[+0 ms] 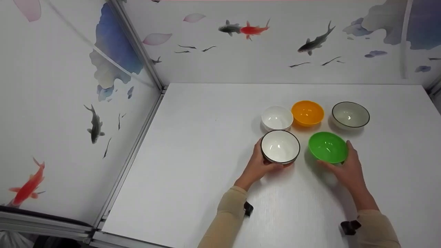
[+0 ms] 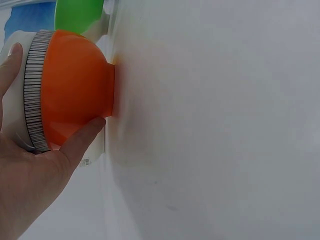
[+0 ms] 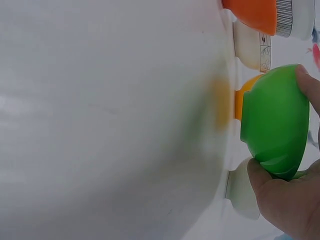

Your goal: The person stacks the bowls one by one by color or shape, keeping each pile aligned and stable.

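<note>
My left hand (image 1: pixel 259 164) grips a stack of nested bowls, thumb and fingers round its side. At the bottom of the stack is an orange-red bowl (image 2: pixel 75 90), its foot right at the table top. A black-and-white striped band (image 2: pixel 37 90) shows above it, with a white bowl (image 1: pixel 280 146) with a dark rim on top. My right hand (image 1: pixel 349 170) holds a green bowl (image 1: pixel 328 147) by its side, thumb low near the front and fingers at the far right rim. In the right wrist view the green bowl is raised above the table.
Behind the held bowls stand a white bowl (image 1: pixel 277 118), a yellow-orange bowl (image 1: pixel 307 113) and a grey-green bowl (image 1: pixel 350 114) with a dark rim. The white table (image 1: pixel 193 155) meets a back panel (image 1: pixel 241 65) and a left panel (image 1: pixel 55 103), both printed with fish.
</note>
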The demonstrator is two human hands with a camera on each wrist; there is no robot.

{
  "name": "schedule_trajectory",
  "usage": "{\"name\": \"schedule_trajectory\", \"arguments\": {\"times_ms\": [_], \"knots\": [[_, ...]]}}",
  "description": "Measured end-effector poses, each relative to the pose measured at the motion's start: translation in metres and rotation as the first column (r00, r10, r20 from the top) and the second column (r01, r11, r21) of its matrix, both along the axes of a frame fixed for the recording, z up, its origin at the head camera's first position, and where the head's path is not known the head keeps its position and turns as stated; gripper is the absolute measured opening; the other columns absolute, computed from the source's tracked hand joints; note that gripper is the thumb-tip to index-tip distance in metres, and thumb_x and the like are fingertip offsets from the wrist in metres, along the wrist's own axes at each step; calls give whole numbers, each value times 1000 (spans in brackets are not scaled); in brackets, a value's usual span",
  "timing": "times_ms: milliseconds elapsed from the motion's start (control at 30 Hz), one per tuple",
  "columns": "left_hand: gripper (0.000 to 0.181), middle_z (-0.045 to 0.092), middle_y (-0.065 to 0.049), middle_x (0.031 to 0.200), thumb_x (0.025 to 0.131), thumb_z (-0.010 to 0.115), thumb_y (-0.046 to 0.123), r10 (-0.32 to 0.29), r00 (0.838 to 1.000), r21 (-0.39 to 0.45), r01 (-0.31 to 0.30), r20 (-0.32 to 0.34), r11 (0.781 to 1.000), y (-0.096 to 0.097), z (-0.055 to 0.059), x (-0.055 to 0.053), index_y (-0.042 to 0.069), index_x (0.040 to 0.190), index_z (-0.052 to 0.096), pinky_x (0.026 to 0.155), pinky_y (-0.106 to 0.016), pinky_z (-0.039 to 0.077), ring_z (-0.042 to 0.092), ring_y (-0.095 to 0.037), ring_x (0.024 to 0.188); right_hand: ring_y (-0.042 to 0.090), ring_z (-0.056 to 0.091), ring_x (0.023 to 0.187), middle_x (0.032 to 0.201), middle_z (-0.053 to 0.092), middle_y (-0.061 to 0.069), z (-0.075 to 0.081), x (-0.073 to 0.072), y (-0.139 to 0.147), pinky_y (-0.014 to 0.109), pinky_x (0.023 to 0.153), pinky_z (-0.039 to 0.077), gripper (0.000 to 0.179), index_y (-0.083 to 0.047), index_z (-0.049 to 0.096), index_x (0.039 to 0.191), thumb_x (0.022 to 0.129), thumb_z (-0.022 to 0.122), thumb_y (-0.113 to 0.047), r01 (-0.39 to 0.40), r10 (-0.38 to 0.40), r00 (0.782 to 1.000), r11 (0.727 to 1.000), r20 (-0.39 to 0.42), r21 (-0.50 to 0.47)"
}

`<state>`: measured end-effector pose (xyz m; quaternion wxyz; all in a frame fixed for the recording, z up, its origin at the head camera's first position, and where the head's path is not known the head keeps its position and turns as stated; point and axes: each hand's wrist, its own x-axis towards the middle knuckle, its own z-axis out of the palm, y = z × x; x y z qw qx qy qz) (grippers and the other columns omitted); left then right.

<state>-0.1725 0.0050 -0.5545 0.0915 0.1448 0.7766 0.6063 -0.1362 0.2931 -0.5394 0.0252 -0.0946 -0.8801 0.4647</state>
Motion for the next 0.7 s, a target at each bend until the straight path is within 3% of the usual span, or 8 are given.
{"name": "schedule_trajectory", "arguments": {"times_ms": [700], "knots": [[109,26,-6,162,78,86,21,-2,999,-22,2,-42,1000,0,-3,-1,11,158,13,123,-34,28,32,-17,147,53,25,144,161,14,34,13,-3,-12,68,114,28,118,3,1,158,80,83,-31,-12,12,999,1000,-41,-19]]}}
